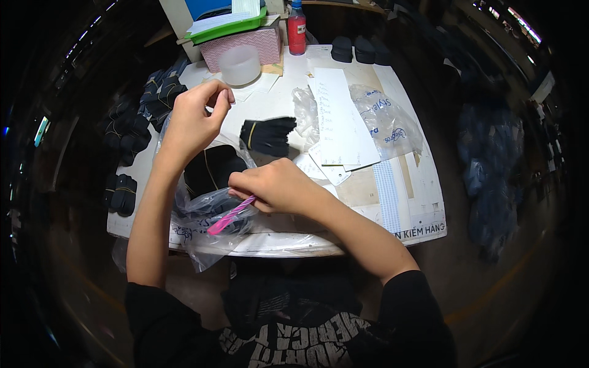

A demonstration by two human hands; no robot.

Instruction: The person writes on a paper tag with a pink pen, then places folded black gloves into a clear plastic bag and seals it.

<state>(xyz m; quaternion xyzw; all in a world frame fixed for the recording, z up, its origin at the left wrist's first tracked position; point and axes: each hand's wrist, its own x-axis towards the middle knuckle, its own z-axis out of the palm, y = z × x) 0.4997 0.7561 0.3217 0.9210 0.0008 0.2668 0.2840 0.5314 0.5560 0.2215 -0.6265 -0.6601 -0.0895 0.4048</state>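
Note:
A clear plastic bag (215,211) lies at the table's front left, with a black bundle (216,168) tied by a yellow band inside or under it. My right hand (279,184) is closed around a pink pen-like stick with pale stripes (230,218), beside the bag's opening; whether it also grips the film is hidden. Above the bag's far left side, my left hand (199,116) is raised with fingers curled toward the thumb, and anything between them is too small to make out. Between and beyond the hands sits another banded bundle of black fabric pieces (268,136).
Banded dark bundles (162,95) line the left edge, and dark stacks (362,50) stand at the back. A translucent round tub (240,65), a pink patterned box (245,46) and a bottle of red liquid (297,30) are behind. Right lie papers (343,116) and another bag (392,126).

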